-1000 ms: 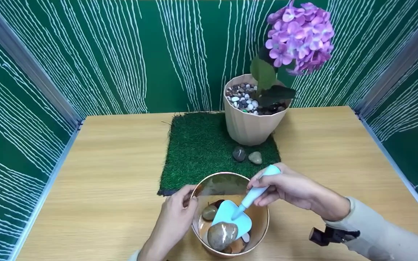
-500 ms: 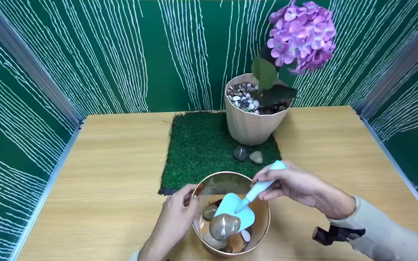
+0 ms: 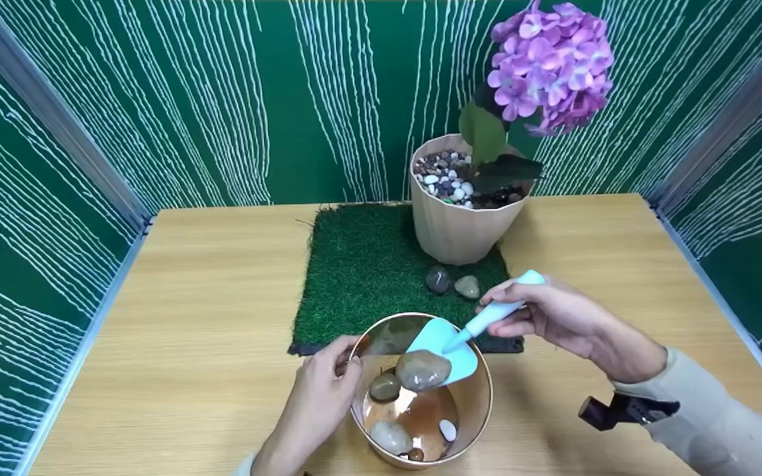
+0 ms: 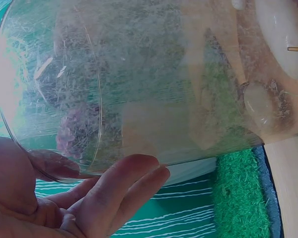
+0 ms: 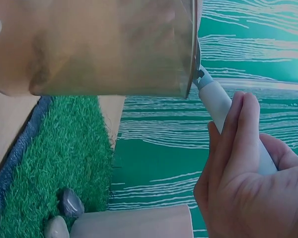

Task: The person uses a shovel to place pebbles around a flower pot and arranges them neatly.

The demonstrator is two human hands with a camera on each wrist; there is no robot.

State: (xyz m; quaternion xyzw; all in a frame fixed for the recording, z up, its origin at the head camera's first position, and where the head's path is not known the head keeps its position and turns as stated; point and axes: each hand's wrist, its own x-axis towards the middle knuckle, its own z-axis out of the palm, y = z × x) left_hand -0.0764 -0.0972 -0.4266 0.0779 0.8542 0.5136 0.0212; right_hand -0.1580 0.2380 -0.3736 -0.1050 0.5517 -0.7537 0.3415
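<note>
My left hand [image 3: 318, 393] grips the rim of a clear amber-tinted bucket [image 3: 480, 413], with the thumb inside and fingers outside in the left wrist view. My right hand [image 3: 556, 324] holds a light-blue toy shovel [image 3: 487, 320] by its handle, up and right of the bucket. On the shovel's blade, over the bucket's opening in the head view, rests a large brown stone [image 3: 423, 370]. Lower inside are an olive-brown stone [image 3: 384, 387], a pale stone [image 3: 391, 437], a white pebble [image 3: 448, 430] and a small brown pebble [image 3: 415, 454]. The bucket hides the blade in the right wrist view.
Behind the bucket lies a green turf mat [image 3: 361, 277] on the wooden table [image 3: 209, 317]. It carries a beige pot [image 3: 454, 235] with a purple flower [image 3: 550, 66], plus a dark stone [image 3: 438, 279] and a tan stone [image 3: 467, 287]. Green walls [image 3: 189, 99] surround the table.
My right hand has moved up and to the right in the head view, lifting the shovel and large stone from low in the bucket toward its rim. My left hand stays at the rim.
</note>
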